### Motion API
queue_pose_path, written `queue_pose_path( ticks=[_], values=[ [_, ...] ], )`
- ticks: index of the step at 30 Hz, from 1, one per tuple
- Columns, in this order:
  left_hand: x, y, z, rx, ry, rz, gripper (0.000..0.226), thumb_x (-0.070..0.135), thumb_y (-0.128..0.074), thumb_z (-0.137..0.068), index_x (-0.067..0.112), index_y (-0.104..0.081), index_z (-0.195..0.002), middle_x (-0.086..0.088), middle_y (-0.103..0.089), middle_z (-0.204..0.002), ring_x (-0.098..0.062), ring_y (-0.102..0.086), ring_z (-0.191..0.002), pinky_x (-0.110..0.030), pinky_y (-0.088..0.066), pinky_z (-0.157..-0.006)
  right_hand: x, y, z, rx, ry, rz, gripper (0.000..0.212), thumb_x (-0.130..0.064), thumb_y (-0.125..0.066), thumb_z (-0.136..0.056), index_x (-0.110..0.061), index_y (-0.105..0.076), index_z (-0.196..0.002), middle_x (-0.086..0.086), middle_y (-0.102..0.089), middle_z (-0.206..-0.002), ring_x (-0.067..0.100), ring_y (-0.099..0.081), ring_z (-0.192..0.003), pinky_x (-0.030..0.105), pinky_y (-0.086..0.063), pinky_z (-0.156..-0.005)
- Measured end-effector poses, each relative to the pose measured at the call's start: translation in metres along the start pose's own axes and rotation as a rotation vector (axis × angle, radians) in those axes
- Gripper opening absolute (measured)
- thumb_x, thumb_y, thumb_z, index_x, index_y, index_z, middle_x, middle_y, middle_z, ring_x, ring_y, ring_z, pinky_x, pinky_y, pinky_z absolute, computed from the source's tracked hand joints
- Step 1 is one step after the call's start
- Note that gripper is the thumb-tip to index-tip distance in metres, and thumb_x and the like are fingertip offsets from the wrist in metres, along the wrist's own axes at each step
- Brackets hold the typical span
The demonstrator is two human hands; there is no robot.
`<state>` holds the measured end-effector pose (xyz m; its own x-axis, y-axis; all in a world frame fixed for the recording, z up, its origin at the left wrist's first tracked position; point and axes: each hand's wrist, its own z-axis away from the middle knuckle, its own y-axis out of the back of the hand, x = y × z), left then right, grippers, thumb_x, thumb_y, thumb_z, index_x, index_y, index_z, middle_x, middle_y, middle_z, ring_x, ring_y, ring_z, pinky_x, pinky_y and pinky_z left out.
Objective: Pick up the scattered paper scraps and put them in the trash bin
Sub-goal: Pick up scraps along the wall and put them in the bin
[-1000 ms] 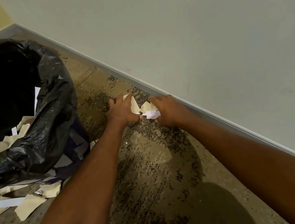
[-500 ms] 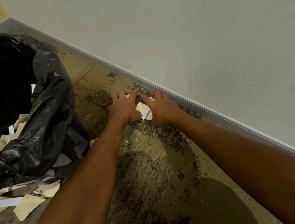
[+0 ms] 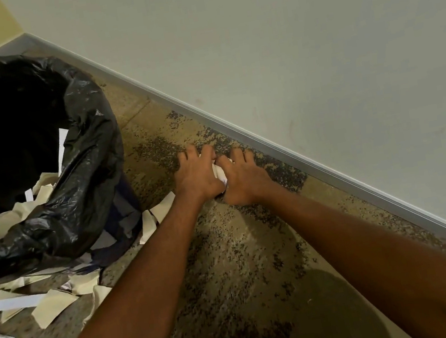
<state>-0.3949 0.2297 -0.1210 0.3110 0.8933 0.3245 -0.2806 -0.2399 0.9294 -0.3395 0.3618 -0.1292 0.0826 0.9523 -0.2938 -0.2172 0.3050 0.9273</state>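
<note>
Comparing with half a second back, the two hands have slid in toward each other. Then the fingers lay spread with a fair bit of paper showing between them. Now the left hand and right hand are side by side on the floor, fingers bent, squeezing a small wad of scraps between them. Only a white sliver shows, so I can't tell how much they've got. I'd say the gathering is about done and the lift comes next.

Room-wise, the wad sits near the baseboard, so there's nothing to gain on that side. The trash bin is near on the left with open floor between, and its wide mouth already has paper in it. Plenty more loose scraps lie by the bin's foot and toward the lower left corner of the floor, so the job's far from finished.
</note>
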Motion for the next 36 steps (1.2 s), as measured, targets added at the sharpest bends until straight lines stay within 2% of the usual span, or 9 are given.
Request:
queue_pose_path(
  ticks=[5, 11, 14, 19, 22, 27, 30, 32, 36],
  values=[
    [-0.003, -0.002, 0.006, -0.002, -0.042, 0.03, 0.06, 0.029, -0.079, -0.077, 0.024, -0.046, -0.127, -0.011, -0.041, -0.145, -0.035, -0.036, -0.132, -0.042, -0.047, -0.085, 0.001, -0.001, 0.01, 0.009, 0.007, -0.096, 0.083, -0.054, -0.078, -0.08, -0.022, -0.04, -0.147, 0.011, -0.036, -0.143, 0.034, -0.032, -0.136, 0.055, -0.051, -0.102],
    [-0.002, -0.001, 0.022, -0.023, -0.054, 0.094, 0.056, 0.026, -0.078, -0.076, 0.026, -0.046, -0.122, -0.009, -0.043, -0.137, -0.033, -0.04, -0.126, -0.044, -0.048, -0.087, -0.004, -0.011, 0.028, 0.115, -0.008, -0.223, 0.073, -0.054, -0.081, -0.08, -0.019, -0.05, -0.136, 0.007, -0.044, -0.132, 0.025, -0.039, -0.122, 0.041, -0.048, -0.086],
    [0.001, -0.002, 0.034, -0.011, -0.034, 0.173, 0.052, 0.023, -0.076, -0.073, 0.03, -0.044, -0.114, -0.007, -0.045, -0.132, -0.031, -0.043, -0.122, -0.044, -0.049, -0.087, -0.011, -0.021, 0.041, 0.197, -0.034, -0.389, 0.052, -0.05, -0.064, -0.078, -0.017, -0.058, -0.119, 0.004, -0.051, -0.117, 0.024, -0.045, -0.109, 0.036, -0.04, -0.077],
    [0.006, -0.002, 0.053, -0.013, 0.02, 0.253, 0.048, 0.028, -0.073, -0.071, 0.037, -0.04, -0.105, -0.006, -0.049, -0.125, -0.032, -0.05, -0.116, -0.051, -0.049, -0.097, -0.015, -0.032, 0.061, 0.315, -0.042, -0.629, 0.029, -0.013, -0.074, -0.071, -0.022, -0.052, -0.087, 0.0, -0.059, -0.091, 0.025, -0.053, -0.083, 0.04, -0.039, -0.065],
    [0.01, -0.002, 0.062, -0.029, 0.053, 0.453, 0.046, 0.027, -0.069, -0.066, 0.037, -0.045, -0.104, -0.005, -0.049, -0.12, -0.031, -0.054, -0.111, -0.044, -0.051, -0.09, -0.015, -0.023, 0.071, 0.312, -0.131, -0.783, 0.029, 0.009, -0.07, -0.074, -0.014, -0.06, -0.088, 0.004, -0.069, -0.09, 0.029, -0.069, -0.082, 0.05, -0.056, -0.058],
    [0.023, 0.004, 0.08, 0.019, 0.295, 1.021, 0.042, 0.001, -0.072, -0.079, 0.024, -0.06, -0.111, -0.007, -0.063, -0.118, -0.02, -0.065, -0.097, -0.029, -0.051, -0.065, -0.017, 0.005, 0.09, 0.244, -0.239, -0.932, 0.031, 0.0, -0.081, -0.077, -0.022, -0.069, -0.096, -0.006, -0.071, -0.096, 0.011, -0.066, -0.077, 0.02, -0.052, -0.051],
    [0.026, 0.012, 0.09, 0.048, 0.443, 1.339, 0.037, -0.006, -0.065, -0.085, 0.017, -0.061, -0.114, -0.016, -0.069, -0.117, -0.027, -0.071, -0.092, -0.033, -0.058, -0.068, -0.02, 0.022, 0.097, 0.196, -0.255, -0.979, 0.035, -0.008, -0.091, -0.07, -0.025, -0.072, -0.094, -0.006, -0.073, -0.099, 0.02, -0.071, -0.087, 0.036, -0.059, -0.066],
    [0.026, 0.018, 0.095, 0.056, 0.474, 1.43, 0.034, -0.005, -0.064, -0.088, 0.019, -0.061, -0.112, -0.023, -0.07, -0.118, -0.032, -0.072, -0.09, -0.036, -0.059, -0.068, -0.026, 0.036, 0.102, 0.174, -0.263, -0.99, 0.037, -0.008, -0.092, -0.065, -0.026, -0.074, -0.093, -0.002, -0.075, -0.101, 0.023, -0.072, -0.088, 0.041, -0.061, -0.069],
    [0.035, 0.04, 0.109, 0.088, 0.464, 1.52, 0.037, -0.005, -0.063, -0.091, 0.011, -0.061, -0.124, -0.014, -0.071, -0.104, -0.025, -0.071, -0.081, -0.027, -0.057, -0.055, -0.036, 0.065, 0.109, 0.15, -0.266, -1.074, 0.04, 0.004, -0.089, -0.071, -0.011, -0.074, -0.105, 0.007, -0.077, -0.1, 0.019, -0.07, -0.075, 0.024, -0.056, -0.053]
  ],
)
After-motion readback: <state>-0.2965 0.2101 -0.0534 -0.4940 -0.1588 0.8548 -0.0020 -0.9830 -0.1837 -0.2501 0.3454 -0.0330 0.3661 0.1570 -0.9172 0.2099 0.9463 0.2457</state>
